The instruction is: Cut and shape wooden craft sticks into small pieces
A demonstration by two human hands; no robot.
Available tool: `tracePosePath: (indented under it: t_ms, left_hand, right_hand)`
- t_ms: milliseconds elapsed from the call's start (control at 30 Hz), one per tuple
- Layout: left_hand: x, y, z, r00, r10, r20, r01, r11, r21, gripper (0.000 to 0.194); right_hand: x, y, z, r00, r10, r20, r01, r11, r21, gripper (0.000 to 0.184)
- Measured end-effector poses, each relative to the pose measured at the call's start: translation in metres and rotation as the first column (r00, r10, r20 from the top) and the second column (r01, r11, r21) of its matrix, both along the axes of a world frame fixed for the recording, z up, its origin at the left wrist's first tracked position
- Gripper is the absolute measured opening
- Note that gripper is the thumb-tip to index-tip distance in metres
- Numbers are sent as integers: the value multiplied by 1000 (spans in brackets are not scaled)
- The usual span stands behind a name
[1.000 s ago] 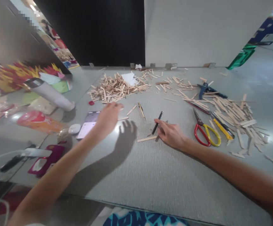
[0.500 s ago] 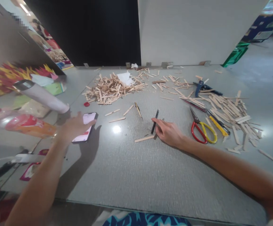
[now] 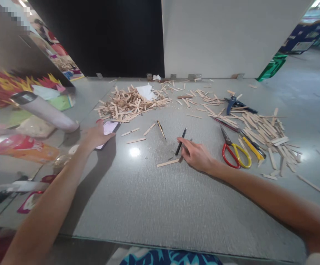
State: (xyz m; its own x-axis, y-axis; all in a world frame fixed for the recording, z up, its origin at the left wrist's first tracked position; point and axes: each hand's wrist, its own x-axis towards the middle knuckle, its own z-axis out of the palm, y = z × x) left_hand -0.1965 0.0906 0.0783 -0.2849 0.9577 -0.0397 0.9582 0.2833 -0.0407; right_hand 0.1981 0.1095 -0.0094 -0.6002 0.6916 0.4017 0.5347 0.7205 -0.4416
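Note:
My left hand [image 3: 95, 136] reaches out to the left and grips a phone [image 3: 109, 127] with a lit screen, thumb on its edge. The phone lies just in front of a big pile of wooden sticks [image 3: 129, 103]. My right hand [image 3: 197, 154] rests on the grey table [image 3: 154, 198], fingers closed on a black pen [image 3: 180, 141] that points away from me. A single flat wooden stick [image 3: 167, 162] lies just left of that hand. Two loose sticks [image 3: 136, 136] lie between the hands.
Red-and-yellow scissors [image 3: 235, 152], a yellow-handled cutter [image 3: 252, 145] and blue pliers [image 3: 231, 103] lie at the right among scattered sticks [image 3: 264, 129]. A thin gold tool [image 3: 161, 129] lies mid-table. A white tube [image 3: 45, 110] and an orange packet [image 3: 24, 147] are at the left.
My left hand swung left from near the stick pile, took hold of the phone and slid it away from me toward the pile. My right hand with the pen stayed put.

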Motion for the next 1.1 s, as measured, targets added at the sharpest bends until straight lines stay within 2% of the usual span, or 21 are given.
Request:
tracePosePath:
  t_ms: [133,233,267,300,367,433,500,567,667,767,967,1033,1100]
  left_hand:
    - [29,2,12,998,69,-1,-69,998,-9,54]
    - [64,-6,22,997,68,-38,-64,993,101,53]
    - [79,-12,24,998,28,-50,-21,989,145,47]
    - [95,-19,23,996,-73,-52,81,980,181,44]
    - [129,-39,15,975,-218,-32,220,965,140,37]
    - [161,-62,-1,928,-372,10,370,926,77,25]
    - [185,-84,-21,804,-594,1,593,804,46,26]
    - [201,-99,-40,714,-694,-94,700,709,85,35]
    - [210,-104,-56,624,-754,-202,781,608,142,40]
    - [210,-105,-61,575,-781,-244,818,543,190,40]
    - [203,-117,-68,530,-796,-293,848,496,188,40]
    - [201,-112,-69,522,-802,-292,853,492,175,42]
    - [200,-102,-69,542,-794,-276,841,517,162,45]
  right_hand:
    - [1,1,4,995,-9,-99,2,997,-73,41]
    - [2,2,9,976,-28,-215,-2,990,-140,36]
    - [3,3,10,965,-42,-257,-1,986,-167,34]
    - [3,4,11,953,-60,-298,0,981,-196,33]
    - [3,5,12,924,-98,-370,0,967,-255,30]
    - [2,7,11,893,-135,-430,-1,953,-302,27]
    - [1,9,10,861,-171,-480,1,942,-334,29]
    - [1,8,9,832,-199,-517,6,937,-350,36]
    - [1,6,9,814,-210,-542,10,937,-349,39]
    - [0,3,11,814,-208,-542,23,944,-328,36]
    - [-1,1,14,813,-248,-527,89,947,-308,33]
    - [0,0,14,822,-255,-509,82,938,-337,40]
    - [0,-2,14,827,-256,-500,63,926,-372,50]
